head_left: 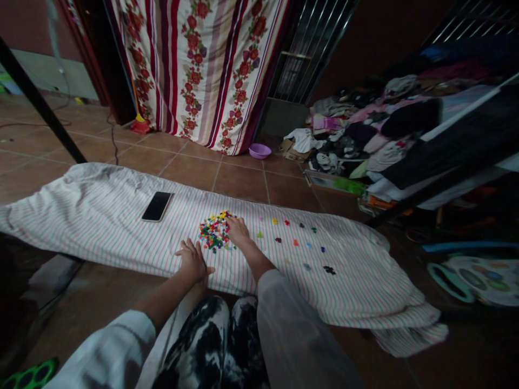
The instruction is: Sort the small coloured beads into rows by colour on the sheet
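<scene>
Reaching over a striped cloth (89, 216), both bare hands are at a heap of small coloured plastic pieces (214, 231) in the head view. The right hand (238, 231) rests on the heap's right edge, its fingers close together and slightly curled; whether they pinch a piece is too small to tell. The left hand (192, 262) lies on the cloth just below the heap, its fingers spread apart and holding nothing. To the right of the heap, single pieces (292, 229) in several colours lie well apart in loose rows, with a dark cluster (329, 270) farther along. The step in hand looks like picking pieces from the heap and spacing them out; the next move would call for a careful fingertip pinch on one piece. A black phone (157, 206) lies on the cloth to the left. Beyond, on the tile floor (239, 181), sit a purple basin (260, 151) and a pile of clothes (365, 124).
</scene>
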A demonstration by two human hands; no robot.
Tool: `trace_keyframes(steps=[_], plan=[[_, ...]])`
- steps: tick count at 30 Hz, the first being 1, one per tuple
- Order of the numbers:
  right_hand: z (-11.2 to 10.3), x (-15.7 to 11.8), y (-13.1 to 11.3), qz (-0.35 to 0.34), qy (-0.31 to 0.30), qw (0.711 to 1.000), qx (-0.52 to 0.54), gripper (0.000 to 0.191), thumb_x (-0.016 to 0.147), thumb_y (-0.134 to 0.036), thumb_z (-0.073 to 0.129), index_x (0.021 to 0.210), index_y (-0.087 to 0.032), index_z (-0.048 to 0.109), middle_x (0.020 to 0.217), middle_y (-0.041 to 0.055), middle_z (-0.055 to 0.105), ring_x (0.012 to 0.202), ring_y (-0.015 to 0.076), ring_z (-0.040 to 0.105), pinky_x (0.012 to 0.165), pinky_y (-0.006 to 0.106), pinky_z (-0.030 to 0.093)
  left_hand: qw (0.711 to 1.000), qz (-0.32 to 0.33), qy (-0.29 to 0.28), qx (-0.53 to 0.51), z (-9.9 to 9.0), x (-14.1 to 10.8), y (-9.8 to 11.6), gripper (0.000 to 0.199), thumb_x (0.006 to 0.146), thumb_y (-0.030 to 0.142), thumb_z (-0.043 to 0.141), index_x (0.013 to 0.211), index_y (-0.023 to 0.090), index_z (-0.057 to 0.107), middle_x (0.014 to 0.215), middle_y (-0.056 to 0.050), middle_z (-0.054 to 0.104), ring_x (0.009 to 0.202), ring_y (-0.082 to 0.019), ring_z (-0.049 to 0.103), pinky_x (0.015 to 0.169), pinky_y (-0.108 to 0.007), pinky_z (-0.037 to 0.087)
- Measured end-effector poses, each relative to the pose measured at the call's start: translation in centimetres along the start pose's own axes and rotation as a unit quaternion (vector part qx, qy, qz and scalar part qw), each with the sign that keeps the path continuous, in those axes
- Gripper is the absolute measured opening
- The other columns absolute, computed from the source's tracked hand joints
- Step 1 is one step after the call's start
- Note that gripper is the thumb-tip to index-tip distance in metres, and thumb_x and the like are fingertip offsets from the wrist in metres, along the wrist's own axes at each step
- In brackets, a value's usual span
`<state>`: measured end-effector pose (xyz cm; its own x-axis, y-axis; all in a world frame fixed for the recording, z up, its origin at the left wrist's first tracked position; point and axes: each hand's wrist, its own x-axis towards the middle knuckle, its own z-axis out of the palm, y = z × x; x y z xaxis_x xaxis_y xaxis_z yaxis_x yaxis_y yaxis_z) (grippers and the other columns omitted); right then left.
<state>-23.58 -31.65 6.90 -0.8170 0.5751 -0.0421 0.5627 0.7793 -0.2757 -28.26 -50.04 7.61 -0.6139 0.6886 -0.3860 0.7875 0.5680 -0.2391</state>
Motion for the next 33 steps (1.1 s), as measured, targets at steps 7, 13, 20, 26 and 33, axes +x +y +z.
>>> trace_keyframes(steps=[7, 13, 20, 26, 33], plan=[[0.0, 0.4, -1.2, 0.017, -0.002, 1.000, -0.016, 0.062, 0.079, -0.007, 0.050, 0.137, -0.027, 0.053, 0.128, 0.0077, 0.056, 0.115, 0.0246, 0.042, 0.095, 0.033, 0.035, 1.000, 0.003, 0.010, -0.021, 0.1, 0.1, -0.1, 0.103, 0.080, 0.078, 0.033, 0.148, 0.001, 0.022, 0.151, -0.036, 0.019, 0.137, -0.057, 0.021, 0.088, -0.064, 0.039], [0.7, 0.0, -0.8, -0.013, 0.006, 1.000, -0.001, 0.060, 0.080, -0.007, 0.050, 0.134, -0.029, 0.057, 0.124, 0.0079, 0.057, 0.116, 0.0243, 0.041, 0.098, 0.033, 0.034, 1.000, -0.001, -0.008, -0.004, -0.4, -0.1, 0.0, 0.099, 0.082, 0.072, 0.039, 0.149, 0.001, 0.020, 0.152, -0.035, 0.017, 0.138, -0.056, 0.022, 0.088, -0.061, 0.041], [1.5, 0.2, 0.2, -0.020, 0.044, 0.998, 0.042, 0.054, 0.079, -0.004, 0.048, 0.123, -0.030, 0.066, 0.121, 0.0049, 0.061, 0.112, 0.0218, 0.045, 0.097, 0.032, 0.038, 1.000, 0.003, -0.016, -0.001, -1.1, -0.6, -0.1, 0.098, 0.083, 0.071, 0.039, 0.148, 0.000, 0.020, 0.151, -0.036, 0.018, 0.138, -0.056, 0.022, 0.088, -0.060, 0.042], [1.0, 0.9, -0.8, 0.024, 0.057, 0.997, 0.047, 0.035, 0.089, -0.015, 0.045, 0.110, -0.025, 0.072, 0.121, 0.0071, 0.061, 0.112, 0.0224, 0.045, 0.098, 0.031, 0.036, 1.000, 0.010, -0.008, 0.009, -1.0, -0.5, -0.2, 0.099, 0.084, 0.072, 0.035, 0.148, -0.001, 0.019, 0.150, -0.037, 0.018, 0.138, -0.056, 0.022, 0.087, -0.061, 0.042], [-0.3, 1.5, -2.6, 0.055, 0.041, 0.997, -0.017, 0.031, 0.093, -0.030, 0.047, 0.106, -0.018, 0.073, 0.112, 0.0120, 0.063, 0.111, 0.0243, 0.045, 0.097, 0.033, 0.033, 1.000, 0.002, 0.000, 0.019, -0.8, -0.5, 0.0, 0.095, 0.085, 0.070, 0.037, 0.148, 0.000, 0.021, 0.150, -0.037, 0.019, 0.137, -0.056, 0.024, 0.087, -0.060, 0.042]])
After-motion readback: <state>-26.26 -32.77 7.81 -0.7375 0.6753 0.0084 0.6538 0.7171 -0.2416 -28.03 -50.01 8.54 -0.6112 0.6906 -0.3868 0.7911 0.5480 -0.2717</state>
